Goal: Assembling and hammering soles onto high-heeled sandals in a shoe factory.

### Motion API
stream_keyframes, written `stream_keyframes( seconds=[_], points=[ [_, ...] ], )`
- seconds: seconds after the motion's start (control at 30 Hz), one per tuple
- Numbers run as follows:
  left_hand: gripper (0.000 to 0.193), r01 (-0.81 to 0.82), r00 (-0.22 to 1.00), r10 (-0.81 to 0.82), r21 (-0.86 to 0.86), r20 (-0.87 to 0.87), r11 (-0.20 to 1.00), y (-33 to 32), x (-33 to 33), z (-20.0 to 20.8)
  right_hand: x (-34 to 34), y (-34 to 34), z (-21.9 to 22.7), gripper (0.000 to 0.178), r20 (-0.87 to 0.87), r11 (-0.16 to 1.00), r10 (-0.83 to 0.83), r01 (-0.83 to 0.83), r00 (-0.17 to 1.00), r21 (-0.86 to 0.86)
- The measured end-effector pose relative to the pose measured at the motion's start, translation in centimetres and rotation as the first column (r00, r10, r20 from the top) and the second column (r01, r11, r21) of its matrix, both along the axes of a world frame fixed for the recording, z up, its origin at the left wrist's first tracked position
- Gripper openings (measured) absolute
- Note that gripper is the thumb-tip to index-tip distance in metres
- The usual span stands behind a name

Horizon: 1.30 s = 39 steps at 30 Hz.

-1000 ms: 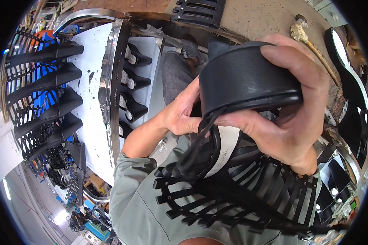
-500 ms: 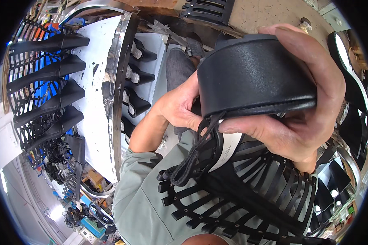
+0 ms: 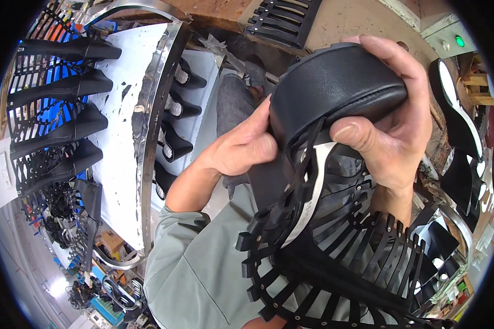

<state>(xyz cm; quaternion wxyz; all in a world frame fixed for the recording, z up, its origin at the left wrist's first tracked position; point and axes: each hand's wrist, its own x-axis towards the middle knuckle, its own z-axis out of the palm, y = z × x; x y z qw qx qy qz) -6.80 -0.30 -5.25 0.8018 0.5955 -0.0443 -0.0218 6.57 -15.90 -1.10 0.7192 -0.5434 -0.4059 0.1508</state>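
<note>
Both my hands hold a black leather strappy shoe (image 3: 335, 90), its thick rounded end raised toward me. My right hand (image 3: 392, 118) wraps the far right side, its thumb pressed along the lower edge and its fingers over the top. On the left side, my left hand (image 3: 239, 148) grips the shoe with the thumb bent against it; its other fingers are mostly hidden behind. A pale strip (image 3: 307, 203) shows inside the shoe. Below hangs its open cage of narrow black straps (image 3: 346, 241) with small metal studs, spread in front of my grey-green shirt.
At left stands a white-topped rack (image 3: 123, 126) with a metal edge; several black strappy shoes (image 3: 77, 112) lie across it. More black shoes (image 3: 175, 142) with whitish filling sit on a lower shelf. A strap panel (image 3: 282, 19) rests on the brown bench. Black-and-white soles (image 3: 458, 104) stand at right.
The shoe's rounded end has tilted, and its strap cage has swung slightly right. My right thumb has moved up along the edge. My left thumb has come up onto the shoe's side.
</note>
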Motion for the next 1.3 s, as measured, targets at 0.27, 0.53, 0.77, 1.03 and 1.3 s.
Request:
stream_keyframes(
  seconds=[0.27, 0.53, 0.77, 1.03, 1.3],
  points=[
    [0.096, 0.061, 0.992, -0.080, -0.183, -0.101, 0.981, 0.8, 0.1, 0.6, 1.5, 0.0, 2.2, 0.082, 0.541, 0.971, 0.111, 0.026, 0.833, -0.239],
    [0.098, -0.101, 0.993, 0.091, -0.139, -0.076, 0.985, -0.7, 0.0, 1.3, 1.0, 0.4, 0.7, 0.092, 0.537, 0.995, 0.022, 0.036, 0.844, -0.096],
    [0.105, -0.058, 0.983, 0.069, 0.072, -0.173, 0.996, 0.7, -1.9, 0.3, 0.9, 0.6, -0.9, 0.093, 0.313, 0.984, 0.174, -0.175, 0.934, -0.026],
    [0.095, -0.166, 0.984, 0.172, 0.111, -0.046, 0.980, 0.5, -2.6, 1.0, -2.3, -4.3, -2.0, 0.074, 0.171, 0.965, -0.249, 0.259, 0.953, -0.038],
    [0.098, -0.236, 0.972, 0.237, 0.033, -0.010, 0.971, 0.6, -2.7, 0.8, -6.0, -4.9, -1.9, 0.038, 0.139, 0.926, 0.185, -0.125, 0.973, -0.357]
  ],
)
